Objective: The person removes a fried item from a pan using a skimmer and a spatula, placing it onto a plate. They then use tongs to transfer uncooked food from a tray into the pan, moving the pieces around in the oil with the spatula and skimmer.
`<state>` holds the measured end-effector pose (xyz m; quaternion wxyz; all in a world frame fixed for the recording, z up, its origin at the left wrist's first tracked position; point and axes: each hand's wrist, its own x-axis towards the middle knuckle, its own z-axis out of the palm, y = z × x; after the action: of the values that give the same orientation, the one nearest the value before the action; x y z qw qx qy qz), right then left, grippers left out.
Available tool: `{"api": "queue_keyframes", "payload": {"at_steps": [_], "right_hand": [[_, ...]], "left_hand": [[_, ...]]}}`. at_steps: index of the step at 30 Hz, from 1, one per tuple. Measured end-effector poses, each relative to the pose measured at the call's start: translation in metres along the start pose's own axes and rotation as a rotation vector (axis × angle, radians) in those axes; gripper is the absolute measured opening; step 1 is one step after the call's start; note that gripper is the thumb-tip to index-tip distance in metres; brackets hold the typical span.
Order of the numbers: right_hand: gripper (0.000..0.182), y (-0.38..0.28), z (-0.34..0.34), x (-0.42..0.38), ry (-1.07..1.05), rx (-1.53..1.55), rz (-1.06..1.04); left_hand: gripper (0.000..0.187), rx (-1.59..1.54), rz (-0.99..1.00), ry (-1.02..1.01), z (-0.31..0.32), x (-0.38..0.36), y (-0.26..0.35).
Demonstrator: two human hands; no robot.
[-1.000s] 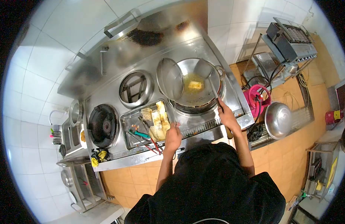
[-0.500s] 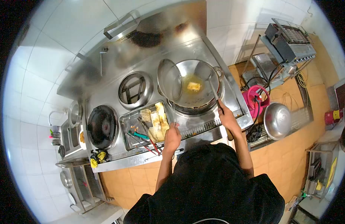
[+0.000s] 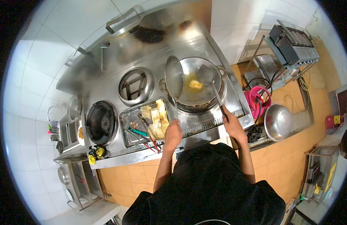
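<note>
A wok [image 3: 192, 100] with yellowish oil stands on the right burner, and a golden food piece [image 3: 195, 84] lies in the oil. My left hand [image 3: 173, 135] is closed round the handle of a round strainer [image 3: 174, 77], which is tilted over the wok's left side. In my right hand [image 3: 233, 125] is the long handle of a ladle [image 3: 206, 74], its bowl over the wok just above and right of the food. Left of my left hand, a metal tray [image 3: 130, 119] holds pale yellow food pieces [image 3: 156, 119], teal-handled tongs [image 3: 139, 132] and red-handled tongs [image 3: 154, 145].
An empty burner ring [image 3: 135, 87] and a blackened wok [image 3: 101, 123] are at left on the steel stove. Yellow and black cloths [image 3: 99, 152] lie at its front left corner. On the right are a pink container [image 3: 256, 101], a metal basin [image 3: 278, 122] and a grill [image 3: 293, 45].
The ladle's bowl has moved down and slightly right, nearer the food piece. The strainer has shifted right and looks narrower, turned more edge-on. The view has shifted a little.
</note>
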<state>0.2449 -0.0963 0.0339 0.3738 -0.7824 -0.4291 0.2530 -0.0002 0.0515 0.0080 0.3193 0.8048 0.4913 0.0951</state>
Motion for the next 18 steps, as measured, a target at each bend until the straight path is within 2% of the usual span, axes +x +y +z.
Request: {"api": "queue_keyframes", "payload": {"at_steps": [1, 2, 4, 5, 9, 11, 12, 14, 17, 18], "right_hand": [[0.052, 0.004, 0.005, 0.004, -0.067, 0.035, 0.104], [0.052, 0.002, 0.006, 0.006, -0.068, 0.035, 0.104], [0.052, -0.005, 0.006, 0.011, -0.120, 0.290, 0.203], [0.052, -0.024, -0.005, 0.013, -0.200, 0.317, 0.350], [0.050, -0.009, -0.003, 0.015, -0.064, 0.243, 0.183], [0.050, -0.008, -0.008, 0.018, -0.037, 0.180, 0.134], [0.051, -0.009, -0.011, 0.020, -0.005, 0.118, 0.080], [0.052, -0.012, -0.012, 0.026, -0.026, 0.067, 0.115], [0.053, 0.009, 0.008, 0.038, -0.089, -0.048, 0.206], [0.053, 0.026, 0.021, 0.043, -0.059, 0.032, 0.102]], "left_hand": [[0.023, -0.030, 0.088, 0.026, 0.007, 0.005, -0.005], [0.023, -0.060, 0.175, 0.054, 0.007, 0.007, -0.005], [0.023, -0.047, 0.129, 0.032, 0.009, 0.006, -0.001], [0.023, -0.035, 0.087, 0.004, 0.007, 0.008, 0.002], [0.023, -0.059, 0.092, 0.027, -0.012, -0.003, 0.006], [0.024, -0.092, -0.076, -0.056, -0.030, -0.010, 0.013], [0.024, -0.092, -0.076, -0.056, -0.034, -0.010, 0.010], [0.025, 0.011, -0.167, -0.109, -0.038, -0.011, 0.007], [0.025, -0.081, -0.090, -0.044, -0.028, -0.012, -0.003], [0.025, -0.082, -0.093, -0.042, -0.023, -0.012, -0.004]]}}
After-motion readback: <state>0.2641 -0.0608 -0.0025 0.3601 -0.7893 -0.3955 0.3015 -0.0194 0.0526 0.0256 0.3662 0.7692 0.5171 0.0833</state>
